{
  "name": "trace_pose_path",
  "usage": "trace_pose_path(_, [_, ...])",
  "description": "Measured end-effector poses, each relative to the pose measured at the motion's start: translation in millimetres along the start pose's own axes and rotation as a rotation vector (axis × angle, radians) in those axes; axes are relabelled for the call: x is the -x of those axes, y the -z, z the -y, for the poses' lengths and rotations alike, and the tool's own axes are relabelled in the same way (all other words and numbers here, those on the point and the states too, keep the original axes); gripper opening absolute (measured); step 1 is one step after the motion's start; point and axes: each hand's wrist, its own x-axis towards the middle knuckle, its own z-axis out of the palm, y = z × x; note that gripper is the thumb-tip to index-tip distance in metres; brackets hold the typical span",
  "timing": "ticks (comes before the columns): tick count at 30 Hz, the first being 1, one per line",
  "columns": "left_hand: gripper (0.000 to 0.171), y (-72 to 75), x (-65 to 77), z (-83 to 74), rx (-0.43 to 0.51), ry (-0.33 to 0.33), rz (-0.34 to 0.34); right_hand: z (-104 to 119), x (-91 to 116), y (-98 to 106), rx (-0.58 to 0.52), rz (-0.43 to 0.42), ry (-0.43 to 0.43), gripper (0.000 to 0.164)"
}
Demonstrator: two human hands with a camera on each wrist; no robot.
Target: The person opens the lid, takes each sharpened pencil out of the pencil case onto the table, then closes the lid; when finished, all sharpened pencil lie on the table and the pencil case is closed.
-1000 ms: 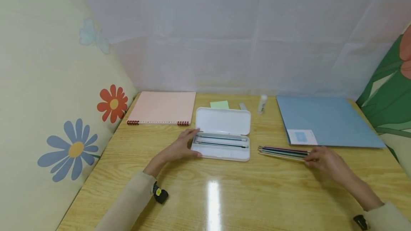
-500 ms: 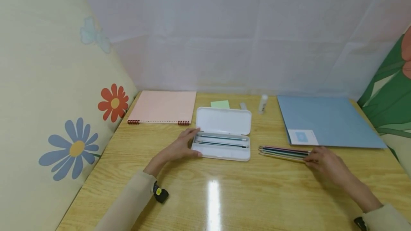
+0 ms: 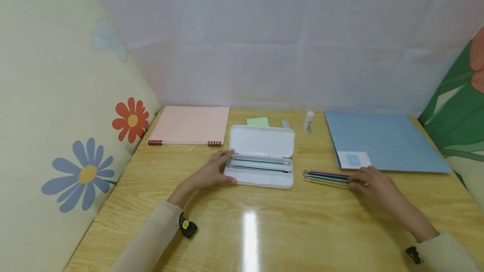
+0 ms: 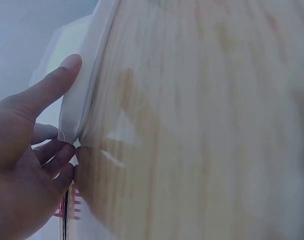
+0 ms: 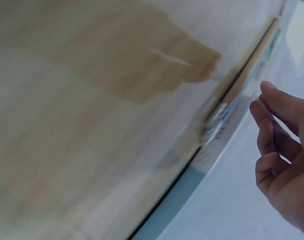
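Note:
A white pencil case [image 3: 261, 180] lies with its lid raised in the middle of the table. Two pencils [image 3: 261, 168] rest inside it. My left hand [image 3: 208, 174] holds the case's left end. In the left wrist view, the thumb lies along the case's side [image 4: 86, 82] and the other fingers bend at its corner. Right of the case is a bundle of colored pencils [image 3: 325, 176], lying side by side. My right hand [image 3: 374, 184] is over their right part. The right wrist view shows its loosely bent fingers [image 5: 264, 135] beside the pencils [image 5: 242, 85], apparently not gripping them.
A pink spiral notebook [image 3: 190, 125] lies at the back left, and a blue folder [image 3: 389, 142] at the back right. Behind the case are green sticky notes [image 3: 258, 122] and a small pale item [image 3: 285, 124]. A white glue stick [image 3: 308, 121] stands nearby.
My right hand has shifted left along the pencils from their right ends, which now show behind the fingers. The pencils and the left hand on the case stay in place.

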Motion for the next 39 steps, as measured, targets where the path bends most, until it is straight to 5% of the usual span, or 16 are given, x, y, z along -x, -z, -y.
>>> trace_pose_path(7, [0.102,1.1,0.5,2.0,-0.01,0.002,-0.005,33,-58,-19,-0.118,0.117,0.011,0.013])
trace_pose_path(16, [0.101,-1.4,1.2,1.6,0.006,0.006,-0.003,78,-120,-49,-0.13,0.269,0.043,0.03])
trace_pose_path(39, [0.101,1.9,0.1,-2.9,-0.018,0.003,-0.001,97,-137,-61,-0.106,0.343,-0.012,0.026])
